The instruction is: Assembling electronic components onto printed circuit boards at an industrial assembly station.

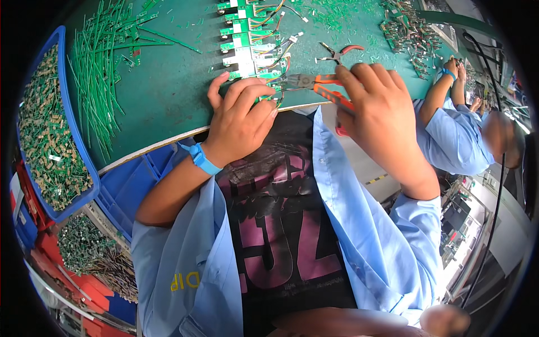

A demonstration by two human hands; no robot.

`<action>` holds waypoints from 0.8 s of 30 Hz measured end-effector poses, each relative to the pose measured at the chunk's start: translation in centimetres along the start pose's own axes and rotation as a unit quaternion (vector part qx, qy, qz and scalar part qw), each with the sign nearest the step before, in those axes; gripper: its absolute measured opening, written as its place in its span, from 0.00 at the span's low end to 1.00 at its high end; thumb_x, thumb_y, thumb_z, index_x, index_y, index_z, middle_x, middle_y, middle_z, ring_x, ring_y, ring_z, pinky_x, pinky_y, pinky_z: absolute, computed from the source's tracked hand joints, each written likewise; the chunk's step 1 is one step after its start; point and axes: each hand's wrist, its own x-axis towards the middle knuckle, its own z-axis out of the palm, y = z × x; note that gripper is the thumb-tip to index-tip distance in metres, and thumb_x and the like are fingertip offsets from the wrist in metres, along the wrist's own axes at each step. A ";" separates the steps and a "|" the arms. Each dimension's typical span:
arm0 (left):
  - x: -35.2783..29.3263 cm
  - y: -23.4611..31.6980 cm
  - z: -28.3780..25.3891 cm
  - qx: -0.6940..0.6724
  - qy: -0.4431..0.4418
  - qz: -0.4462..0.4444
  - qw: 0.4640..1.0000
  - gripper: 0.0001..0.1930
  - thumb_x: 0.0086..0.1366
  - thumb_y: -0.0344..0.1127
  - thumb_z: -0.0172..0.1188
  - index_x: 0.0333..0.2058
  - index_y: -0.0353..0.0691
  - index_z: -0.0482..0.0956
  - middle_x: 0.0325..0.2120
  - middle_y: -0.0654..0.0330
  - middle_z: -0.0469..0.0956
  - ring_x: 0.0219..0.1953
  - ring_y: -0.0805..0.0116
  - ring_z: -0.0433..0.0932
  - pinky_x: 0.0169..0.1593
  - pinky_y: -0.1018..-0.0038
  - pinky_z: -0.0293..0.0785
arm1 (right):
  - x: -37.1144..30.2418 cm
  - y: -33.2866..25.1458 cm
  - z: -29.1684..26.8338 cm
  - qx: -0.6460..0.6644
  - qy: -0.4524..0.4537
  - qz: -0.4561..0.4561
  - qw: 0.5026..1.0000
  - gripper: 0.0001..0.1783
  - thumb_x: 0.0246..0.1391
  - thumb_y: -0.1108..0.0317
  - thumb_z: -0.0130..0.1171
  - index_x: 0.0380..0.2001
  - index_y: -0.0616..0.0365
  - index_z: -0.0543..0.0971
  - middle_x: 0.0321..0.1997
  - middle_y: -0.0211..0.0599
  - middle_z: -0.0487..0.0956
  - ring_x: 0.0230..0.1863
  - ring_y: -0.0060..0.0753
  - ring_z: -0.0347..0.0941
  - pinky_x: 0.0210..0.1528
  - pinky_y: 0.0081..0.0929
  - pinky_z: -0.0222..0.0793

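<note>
A panel of green circuit boards [242, 42] with short coloured wires along its right side lies on the green bench mat. My left hand [241, 115] is closed on the panel's near end, its fingers bent over the boards and partly hiding them. In my right hand [379, 101] are pliers with orange and black handles [331, 92]. Their metal jaws [299, 82] point left, close to the wires [281, 84] beside my left fingertips. Whether the jaws touch a wire or board edge I cannot tell. Small cutters with a red handle [338, 55] lie just beyond the pliers.
Thin green board strips [98, 73] are heaped at the left, beside a blue bin [92, 182] full of small boards. Green scraps [331, 17] litter the far mat. More wired boards [407, 33] are piled at far right. Another person in a blue shirt [455, 137] works on the right.
</note>
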 end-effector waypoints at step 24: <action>-0.2 0.0 0.3 -0.012 -0.008 -0.028 1.000 0.04 0.67 0.34 0.69 0.37 0.48 0.82 0.49 0.68 0.80 0.60 0.63 0.77 0.77 0.42 0.50 | 2.5 -1.9 1.1 -0.070 0.035 -0.066 0.995 0.10 0.61 0.64 0.67 0.41 0.58 0.84 0.40 0.36 0.77 0.40 0.36 0.71 0.44 0.32 0.66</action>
